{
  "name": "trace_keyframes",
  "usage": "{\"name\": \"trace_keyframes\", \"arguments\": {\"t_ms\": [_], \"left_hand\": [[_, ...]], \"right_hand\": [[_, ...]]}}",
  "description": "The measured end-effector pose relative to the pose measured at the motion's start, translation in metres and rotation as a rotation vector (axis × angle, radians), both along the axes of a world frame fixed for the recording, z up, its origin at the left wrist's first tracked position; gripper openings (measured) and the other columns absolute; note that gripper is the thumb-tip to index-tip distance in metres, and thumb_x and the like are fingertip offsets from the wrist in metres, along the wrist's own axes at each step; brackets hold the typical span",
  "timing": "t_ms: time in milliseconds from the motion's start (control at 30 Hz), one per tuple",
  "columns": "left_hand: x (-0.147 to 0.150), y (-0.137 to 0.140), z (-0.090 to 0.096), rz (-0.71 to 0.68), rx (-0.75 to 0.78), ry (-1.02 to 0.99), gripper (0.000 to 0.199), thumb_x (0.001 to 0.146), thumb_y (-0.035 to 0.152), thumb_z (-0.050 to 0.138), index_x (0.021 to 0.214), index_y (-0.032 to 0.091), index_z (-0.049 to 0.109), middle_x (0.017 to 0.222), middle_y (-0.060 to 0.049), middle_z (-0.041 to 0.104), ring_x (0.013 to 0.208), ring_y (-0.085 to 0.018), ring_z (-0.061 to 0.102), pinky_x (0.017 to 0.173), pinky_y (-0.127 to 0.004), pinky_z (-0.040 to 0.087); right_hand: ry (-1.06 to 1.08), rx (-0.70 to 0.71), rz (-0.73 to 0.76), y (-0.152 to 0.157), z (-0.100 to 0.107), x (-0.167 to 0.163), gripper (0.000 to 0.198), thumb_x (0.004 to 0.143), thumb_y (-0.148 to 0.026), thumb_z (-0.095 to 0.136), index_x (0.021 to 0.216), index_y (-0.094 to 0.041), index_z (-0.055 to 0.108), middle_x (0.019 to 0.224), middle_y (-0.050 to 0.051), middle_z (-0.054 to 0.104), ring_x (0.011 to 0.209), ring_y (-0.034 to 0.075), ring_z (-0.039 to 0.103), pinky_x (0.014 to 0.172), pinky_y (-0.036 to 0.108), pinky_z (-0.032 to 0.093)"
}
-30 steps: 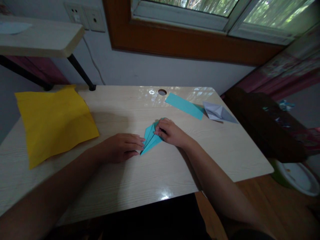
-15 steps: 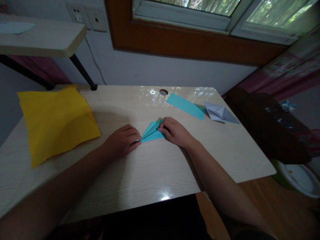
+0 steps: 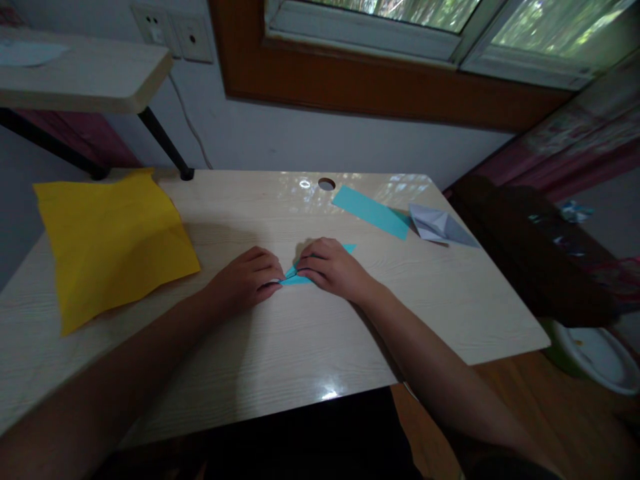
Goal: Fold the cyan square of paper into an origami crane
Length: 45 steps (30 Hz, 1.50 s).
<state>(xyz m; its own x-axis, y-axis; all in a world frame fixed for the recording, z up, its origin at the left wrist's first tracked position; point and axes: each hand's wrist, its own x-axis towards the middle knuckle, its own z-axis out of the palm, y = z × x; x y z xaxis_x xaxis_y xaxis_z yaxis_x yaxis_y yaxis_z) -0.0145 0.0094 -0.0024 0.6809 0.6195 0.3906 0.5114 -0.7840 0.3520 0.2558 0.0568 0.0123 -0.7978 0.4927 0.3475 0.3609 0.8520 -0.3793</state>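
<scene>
A folded piece of turquoise paper (image 3: pixel 299 280) lies on the desk between my two hands, narrowing to a point at its left end. My left hand (image 3: pixel 251 275) pinches that pointed tip between thumb and fingers. Over the middle of the paper rests my right hand (image 3: pixel 333 267), its fingers curled together and pressing on the folded layers near the tip. The palm and fingers cover most of the paper; one corner shows beyond the knuckles.
On the desk (image 3: pixel 300 360), a yellow sheet (image 3: pixel 120 247) lies at left. A turquoise strip (image 3: pixel 370 212) and a folded grey-white paper piece (image 3: pixel 435 223) lie at back right. A raised shelf (image 3: pixel 85 73) overhangs the back left, and a cable hole (image 3: pixel 327 184) sits near the back edge.
My right hand has slid left along the turquoise paper toward its pointed tip, now covering the middle and uncovering the far right corner. My left hand stays at the tip.
</scene>
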Motion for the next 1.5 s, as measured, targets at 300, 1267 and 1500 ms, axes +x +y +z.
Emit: {"name": "trace_keyframes", "arguments": {"t_ms": [300, 1267, 1500], "left_hand": [[-0.009, 0.006, -0.002, -0.127, 0.014, -0.048, 0.02, 0.099, 0.021, 0.06, 0.113, 0.025, 0.073, 0.112, -0.005, 0.075, 0.109, -0.02, 0.064, 0.098, -0.037, 0.054], [-0.012, 0.004, 0.015, -0.241, 0.141, 0.08, 0.017, 0.098, 0.017, 0.06, 0.107, 0.021, 0.074, 0.112, -0.006, 0.076, 0.106, -0.02, 0.068, 0.095, -0.037, 0.057], [-0.016, 0.005, 0.011, -0.236, 0.19, 0.115, 0.018, 0.097, 0.019, 0.063, 0.112, 0.021, 0.074, 0.12, -0.005, 0.075, 0.115, -0.024, 0.065, 0.1, -0.041, 0.054]], "right_hand": [[0.085, -0.091, 0.036, 0.004, -0.004, 0.0, 0.02, 0.102, -0.034, 0.057, 0.093, -0.023, 0.071, 0.1, 0.008, 0.067, 0.1, 0.023, 0.059, 0.091, 0.041, 0.046], [0.122, -0.148, 0.074, 0.007, -0.005, 0.004, 0.011, 0.099, -0.024, 0.061, 0.098, -0.022, 0.072, 0.099, 0.006, 0.065, 0.1, 0.02, 0.059, 0.093, 0.038, 0.046], [0.12, -0.158, 0.086, 0.008, -0.001, 0.005, 0.01, 0.098, -0.024, 0.063, 0.098, -0.023, 0.073, 0.099, 0.006, 0.066, 0.099, 0.02, 0.06, 0.093, 0.038, 0.046]]}}
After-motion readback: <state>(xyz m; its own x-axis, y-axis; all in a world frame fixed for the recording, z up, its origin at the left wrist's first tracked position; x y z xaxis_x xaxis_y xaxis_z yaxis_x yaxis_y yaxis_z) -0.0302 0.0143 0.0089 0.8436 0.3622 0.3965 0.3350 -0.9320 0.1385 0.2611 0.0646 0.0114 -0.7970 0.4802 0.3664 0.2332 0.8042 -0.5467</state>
